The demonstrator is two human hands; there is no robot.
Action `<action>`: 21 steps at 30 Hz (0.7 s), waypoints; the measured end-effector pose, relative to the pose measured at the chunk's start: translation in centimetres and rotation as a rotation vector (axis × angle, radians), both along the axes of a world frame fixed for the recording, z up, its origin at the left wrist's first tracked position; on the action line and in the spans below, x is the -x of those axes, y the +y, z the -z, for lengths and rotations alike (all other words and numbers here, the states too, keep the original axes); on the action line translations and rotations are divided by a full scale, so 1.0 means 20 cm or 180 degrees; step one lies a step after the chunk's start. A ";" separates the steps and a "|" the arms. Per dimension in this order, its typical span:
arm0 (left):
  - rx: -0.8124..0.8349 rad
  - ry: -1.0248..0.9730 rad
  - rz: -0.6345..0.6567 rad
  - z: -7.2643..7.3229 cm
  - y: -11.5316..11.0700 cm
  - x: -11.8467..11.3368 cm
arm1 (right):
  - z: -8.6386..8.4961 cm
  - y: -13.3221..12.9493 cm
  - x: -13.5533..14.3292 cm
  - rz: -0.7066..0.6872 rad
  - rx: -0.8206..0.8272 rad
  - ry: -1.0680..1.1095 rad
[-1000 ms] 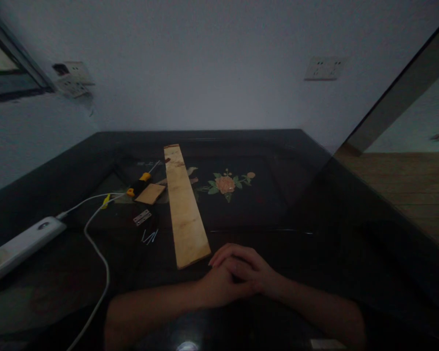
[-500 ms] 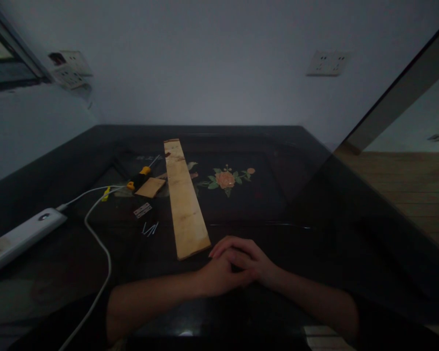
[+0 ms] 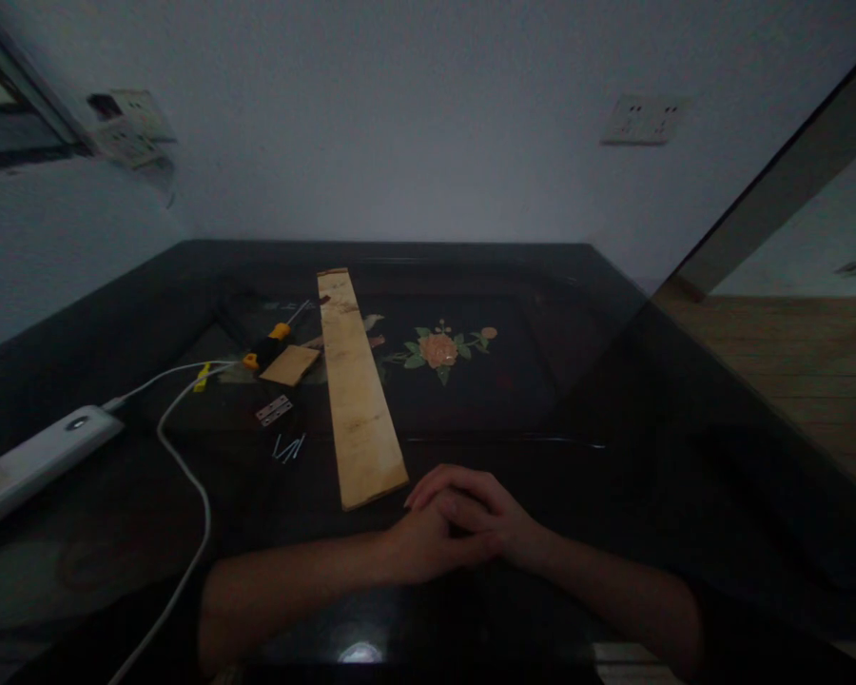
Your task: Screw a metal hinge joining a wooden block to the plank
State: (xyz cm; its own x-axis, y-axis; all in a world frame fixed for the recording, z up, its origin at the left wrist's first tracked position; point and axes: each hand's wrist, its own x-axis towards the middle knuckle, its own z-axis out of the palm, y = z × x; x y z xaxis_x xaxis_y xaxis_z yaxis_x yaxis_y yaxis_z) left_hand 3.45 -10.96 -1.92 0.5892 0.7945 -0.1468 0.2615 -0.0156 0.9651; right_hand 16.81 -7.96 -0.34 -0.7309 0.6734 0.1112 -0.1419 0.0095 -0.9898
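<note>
My left hand (image 3: 424,544) and my right hand (image 3: 503,518) are clasped together at the table's near side, fingers folded over each other. No object shows between them. Just beyond them, the near end of a long wooden board (image 3: 360,400) lies close to my fingertips. Left of the board are a small square wood piece (image 3: 290,364), a screwdriver (image 3: 267,347) with a yellow and black handle, a metal hinge (image 3: 274,410) and several screws (image 3: 288,448).
A white power strip (image 3: 43,466) lies at the left, with a white cable (image 3: 198,490) running toward me. The dark glossy table (image 3: 542,495) has a painted flower. A wall with sockets (image 3: 643,120) stands behind it.
The view has shifted very slightly. My hands stay clasped in the same place, and the objects on the table have not moved.
</note>
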 end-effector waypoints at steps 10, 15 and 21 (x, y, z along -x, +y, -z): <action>-0.0001 -0.0265 0.0071 0.01 0.00 0.00 | 0.01 0.00 0.00 -0.0005 -0.0057 -0.0011; -0.0003 -0.0174 0.0017 0.02 0.00 0.00 | 0.01 0.00 -0.01 -0.0005 -0.0035 -0.0015; 0.0139 -0.0087 0.0017 0.01 0.00 0.01 | 0.01 0.00 -0.01 0.0015 -0.0024 -0.0018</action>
State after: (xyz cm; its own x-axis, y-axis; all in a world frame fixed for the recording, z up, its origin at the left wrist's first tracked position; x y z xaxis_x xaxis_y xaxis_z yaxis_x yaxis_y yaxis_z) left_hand 3.30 -10.98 -2.05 0.5976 0.7846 -0.1649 0.2350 0.0252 0.9717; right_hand 16.95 -8.02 -0.44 -0.7283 0.6761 0.1121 -0.1362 0.0175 -0.9905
